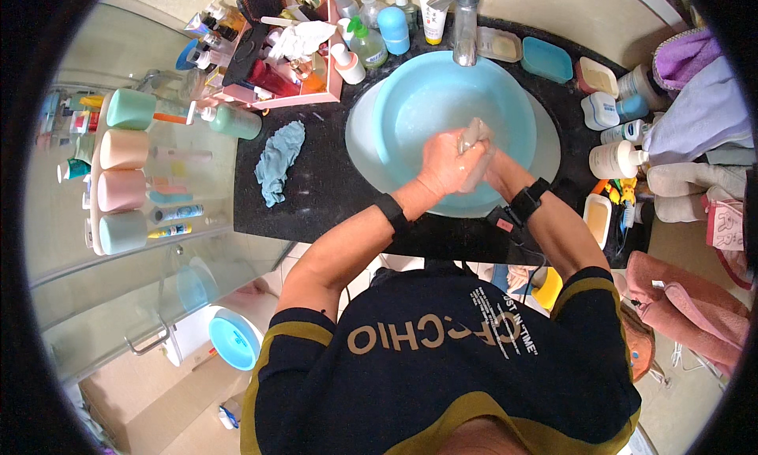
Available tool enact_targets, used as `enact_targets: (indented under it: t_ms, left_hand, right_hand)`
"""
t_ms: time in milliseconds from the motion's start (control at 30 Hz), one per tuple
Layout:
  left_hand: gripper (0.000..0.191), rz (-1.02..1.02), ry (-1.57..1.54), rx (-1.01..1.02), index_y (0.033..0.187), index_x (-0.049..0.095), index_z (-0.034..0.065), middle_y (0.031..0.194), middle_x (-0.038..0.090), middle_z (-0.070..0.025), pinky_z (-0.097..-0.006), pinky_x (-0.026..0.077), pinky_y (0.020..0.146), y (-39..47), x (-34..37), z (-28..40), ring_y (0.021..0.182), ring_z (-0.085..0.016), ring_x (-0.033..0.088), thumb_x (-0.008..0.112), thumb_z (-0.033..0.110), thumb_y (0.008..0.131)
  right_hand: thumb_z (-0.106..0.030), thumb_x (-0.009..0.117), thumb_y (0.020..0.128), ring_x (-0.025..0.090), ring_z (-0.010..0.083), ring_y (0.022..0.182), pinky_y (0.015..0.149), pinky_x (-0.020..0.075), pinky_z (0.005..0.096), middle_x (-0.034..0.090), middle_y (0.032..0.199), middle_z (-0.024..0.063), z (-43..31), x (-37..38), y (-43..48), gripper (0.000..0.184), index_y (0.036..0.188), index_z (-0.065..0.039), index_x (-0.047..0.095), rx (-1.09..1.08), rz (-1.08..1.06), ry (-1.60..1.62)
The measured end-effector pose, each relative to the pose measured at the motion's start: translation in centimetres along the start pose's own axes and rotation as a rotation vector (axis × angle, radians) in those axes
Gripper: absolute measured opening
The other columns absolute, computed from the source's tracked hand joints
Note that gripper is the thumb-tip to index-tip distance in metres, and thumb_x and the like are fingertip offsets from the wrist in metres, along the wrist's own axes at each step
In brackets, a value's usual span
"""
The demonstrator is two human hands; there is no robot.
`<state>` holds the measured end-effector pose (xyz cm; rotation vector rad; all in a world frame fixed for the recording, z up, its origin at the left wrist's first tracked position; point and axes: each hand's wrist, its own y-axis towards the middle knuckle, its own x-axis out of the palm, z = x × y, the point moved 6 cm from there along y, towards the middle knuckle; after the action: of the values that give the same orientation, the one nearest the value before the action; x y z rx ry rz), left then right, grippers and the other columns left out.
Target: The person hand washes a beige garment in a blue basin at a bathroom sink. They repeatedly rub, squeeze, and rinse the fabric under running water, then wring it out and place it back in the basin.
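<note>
Over a light-blue plastic basin, my two hands are pressed together around a wet, greyish cloth. My left hand is closed on it from the left, its knuckles turned up. Most of my right hand is hidden behind the left hand and the cloth, but it too grips the bunch. Part of the cloth sticks out above the fists and part hangs below them. Cloudy water lies in the basin, which rests in a white oval sink. The chrome faucet reaches over its far rim.
A crumpled blue cloth lies on the black countertop. Behind it stands a pink organizer crowded with bottles. Soap boxes, including a blue one, and a white pump bottle line the right side. Towels hang there.
</note>
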<state>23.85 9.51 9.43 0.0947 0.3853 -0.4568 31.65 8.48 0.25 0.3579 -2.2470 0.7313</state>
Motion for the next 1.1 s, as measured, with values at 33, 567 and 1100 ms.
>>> enact_targets:
  t_ms: [33,567,1100]
  left_hand:
    - [0.032,0.015,-0.058,-0.025,0.091,0.070,0.0035,0.077,0.067,-0.0191,-0.0401,0.052,0.067,0.0,-0.1,-0.4,0.070,-0.030,0.067,0.062,0.035,0.085]
    - [0.062,0.554,-0.660,-0.663,0.127,0.056,0.0026,0.122,0.063,-0.0154,-0.0427,0.051,0.096,-9.0,-23.4,-18.9,0.109,-0.029,0.063,0.052,0.056,0.096]
    - [0.055,0.276,-0.316,-0.357,0.141,0.047,-0.0021,0.140,0.052,-0.0197,-0.0349,0.037,0.109,-8.2,-11.5,-12.1,0.130,-0.025,0.049,0.062,0.025,0.095]
  right_hand:
    - [-0.023,0.059,0.094,0.067,0.0178,0.083,0.077,0.0552,0.0339,0.069,0.097,0.0093,-0.2,0.2,0.0,0.026,0.106,-0.001,0.066,-0.007,0.015,-0.022]
    - [-0.035,0.066,0.090,0.060,0.0329,0.107,0.092,0.0488,0.0444,0.062,0.124,0.0130,-6.0,-7.1,-1.8,0.045,0.124,-0.006,0.060,-0.091,0.756,-1.808]
    - [-0.029,0.073,0.083,0.065,0.0320,0.104,0.091,0.0503,0.0422,0.063,0.121,0.0215,-4.4,-19.8,-9.0,0.066,0.137,0.001,0.050,-0.260,1.149,-1.143]
